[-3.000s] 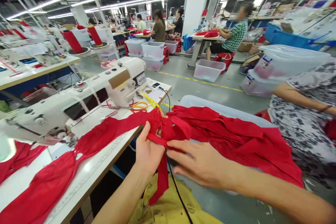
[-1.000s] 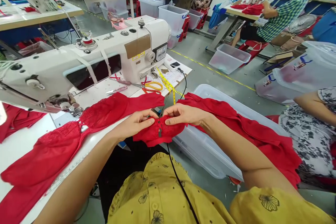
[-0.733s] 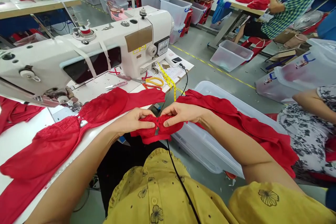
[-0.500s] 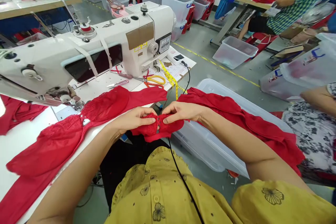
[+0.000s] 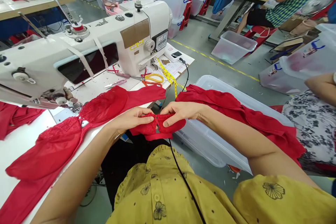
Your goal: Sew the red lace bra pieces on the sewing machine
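Between my hands, in front of my lap, is a red lace bra [image 5: 151, 135], gripped on either side of its centre, where a small open gap shows. My left hand [image 5: 135, 118] pinches its left part between thumb and fingers. On its right part, my right hand [image 5: 181, 112] presses with the thumb on top and the fingers behind. Another red bra [image 5: 60, 143] lies spread along the sewing machine table to the left, its lace centre near the needle area. More red bras [image 5: 236, 115] are draped over a clear plastic bin to my right.
A white sewing machine [image 5: 105, 38] stands along the table. Yellow-handled scissors [image 5: 153, 77], a yellow measuring tape [image 5: 168, 75] and pink-handled snips [image 5: 117, 84] lie on it. A lidded clear bin [image 5: 210, 147] stands at my right. Co-workers sit farther right.
The view has shifted slightly. Both hands keep hold of the red bra, and its centre is now drawn a little flatter between my thumbs.
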Demonstrator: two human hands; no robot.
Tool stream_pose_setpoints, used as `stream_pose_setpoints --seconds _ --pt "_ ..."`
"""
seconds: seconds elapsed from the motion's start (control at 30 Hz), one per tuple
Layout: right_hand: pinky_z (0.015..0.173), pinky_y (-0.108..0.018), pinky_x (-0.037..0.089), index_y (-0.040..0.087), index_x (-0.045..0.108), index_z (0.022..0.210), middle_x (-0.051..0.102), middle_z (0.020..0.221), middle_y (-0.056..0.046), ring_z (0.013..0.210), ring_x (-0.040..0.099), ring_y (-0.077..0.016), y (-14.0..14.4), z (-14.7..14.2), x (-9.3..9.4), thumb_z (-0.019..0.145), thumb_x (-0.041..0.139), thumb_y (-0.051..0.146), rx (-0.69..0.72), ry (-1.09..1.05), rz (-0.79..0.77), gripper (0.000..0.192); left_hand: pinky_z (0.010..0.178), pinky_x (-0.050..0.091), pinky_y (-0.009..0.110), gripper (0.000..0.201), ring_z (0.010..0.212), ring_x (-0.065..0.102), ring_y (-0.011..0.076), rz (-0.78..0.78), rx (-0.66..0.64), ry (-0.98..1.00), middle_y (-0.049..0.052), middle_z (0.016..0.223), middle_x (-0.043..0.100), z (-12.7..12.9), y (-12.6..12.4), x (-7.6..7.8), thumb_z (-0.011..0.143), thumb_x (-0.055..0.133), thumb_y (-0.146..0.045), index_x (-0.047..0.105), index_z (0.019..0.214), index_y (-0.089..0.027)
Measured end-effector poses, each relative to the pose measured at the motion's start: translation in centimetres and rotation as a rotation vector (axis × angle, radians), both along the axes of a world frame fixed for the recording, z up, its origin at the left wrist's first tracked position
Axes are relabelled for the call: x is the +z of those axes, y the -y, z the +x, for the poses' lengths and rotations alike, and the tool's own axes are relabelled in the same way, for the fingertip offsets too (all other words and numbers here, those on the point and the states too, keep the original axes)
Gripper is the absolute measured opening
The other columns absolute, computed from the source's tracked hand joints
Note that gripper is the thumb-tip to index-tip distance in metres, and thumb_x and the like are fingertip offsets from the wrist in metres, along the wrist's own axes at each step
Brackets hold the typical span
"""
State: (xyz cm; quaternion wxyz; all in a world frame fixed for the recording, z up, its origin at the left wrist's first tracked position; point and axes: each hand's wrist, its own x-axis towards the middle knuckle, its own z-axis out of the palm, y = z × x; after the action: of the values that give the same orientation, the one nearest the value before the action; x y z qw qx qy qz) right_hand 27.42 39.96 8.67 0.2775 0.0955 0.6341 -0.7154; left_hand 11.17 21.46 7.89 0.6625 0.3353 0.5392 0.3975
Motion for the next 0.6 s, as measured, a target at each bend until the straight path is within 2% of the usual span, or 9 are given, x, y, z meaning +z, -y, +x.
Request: stream_pose_setpoints --seconds 0.2,0.37,0.6 --pt "0.065 -0.021 0.052 0.013 0.078 0.092 0.075 0.083 -0.004 0.07 0.066 -0.0122 0.43 -0.1 -0.77 0.065 0.089 0.034 -0.043 0.048 -0.046 0.035 0.064 0.047 0.02 0.04 0.07 0.063 0.0136 0.013 0.002 -0.018 0.003 0.083 0.069 0.26 -0.05 -0.11 0.079 0.081 -0.05 0.067 0.092 -0.015" --pt "0.063 -0.02 0.05 0.013 0.077 0.09 0.074 0.079 -0.003 0.067 0.064 -0.0101 0.44 0.04 -0.83 0.067 0.088 0.032 -0.04 0.04 -0.079 0.032 0.063 0.046 0.021 0.04 0.073 0.064 0.0154 0.023 -0.019 -0.03 0.005 0.086 0.069 0.19 0.02 -0.42 0.081 0.079 -0.051 0.067 0.092 -0.014" --pt "0.067 -0.024 0.053 0.011 0.076 0.089 0.074 0.083 -0.005 0.072 0.066 -0.0135 0.41 0.04 -0.96 0.064 0.088 0.038 -0.015 0.057 0.004 0.039 0.064 0.047 0.021 0.044 0.073 0.065 0.0156 -0.001 -0.01 0.01 0.007 0.088 0.07 -0.07 0.27 -0.92 0.079 0.081 -0.051 0.068 0.095 -0.013"
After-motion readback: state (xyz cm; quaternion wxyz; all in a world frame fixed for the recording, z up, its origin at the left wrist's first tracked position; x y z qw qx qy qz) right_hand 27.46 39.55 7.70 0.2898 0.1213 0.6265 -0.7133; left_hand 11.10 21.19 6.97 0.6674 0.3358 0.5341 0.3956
